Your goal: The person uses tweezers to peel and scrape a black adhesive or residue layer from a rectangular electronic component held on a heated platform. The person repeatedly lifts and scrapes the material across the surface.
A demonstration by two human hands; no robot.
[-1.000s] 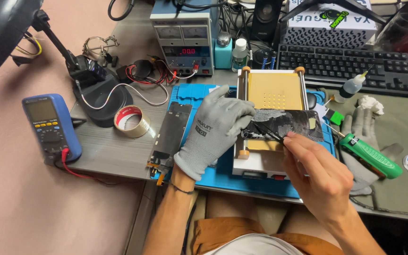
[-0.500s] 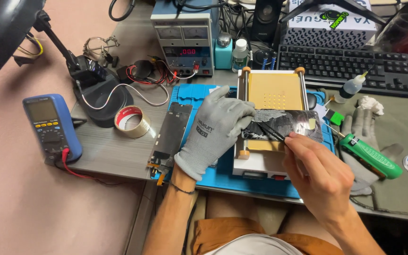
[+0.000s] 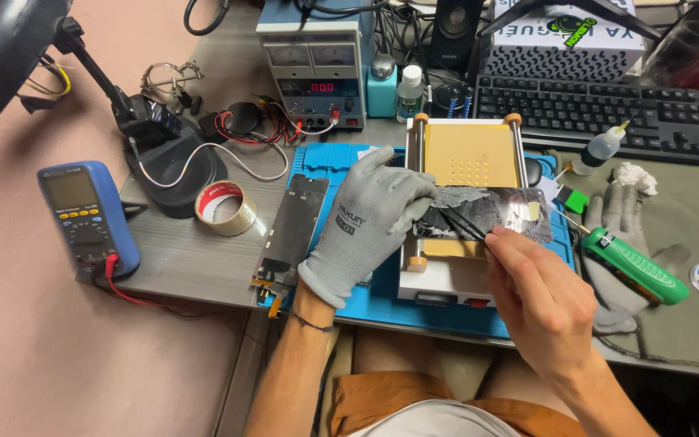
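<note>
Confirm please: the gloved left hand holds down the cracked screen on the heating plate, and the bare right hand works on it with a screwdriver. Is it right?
Not quite. In the head view the right hand holds thin black tweezers, not a screwdriver. The gloved left hand does press the cracked screen on the heating plate.

I see, far left, a blue multimeter (image 3: 86, 217) with grey screen; top centre, a power supply (image 3: 312, 65) showing red digits; top right, a white box (image 3: 566, 31) bearing a green emblem.

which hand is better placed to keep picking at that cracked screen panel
Probably the right hand: it holds the tweezers, tips on the cracked panel. The gloved left hand presses the panel's left end.
</note>
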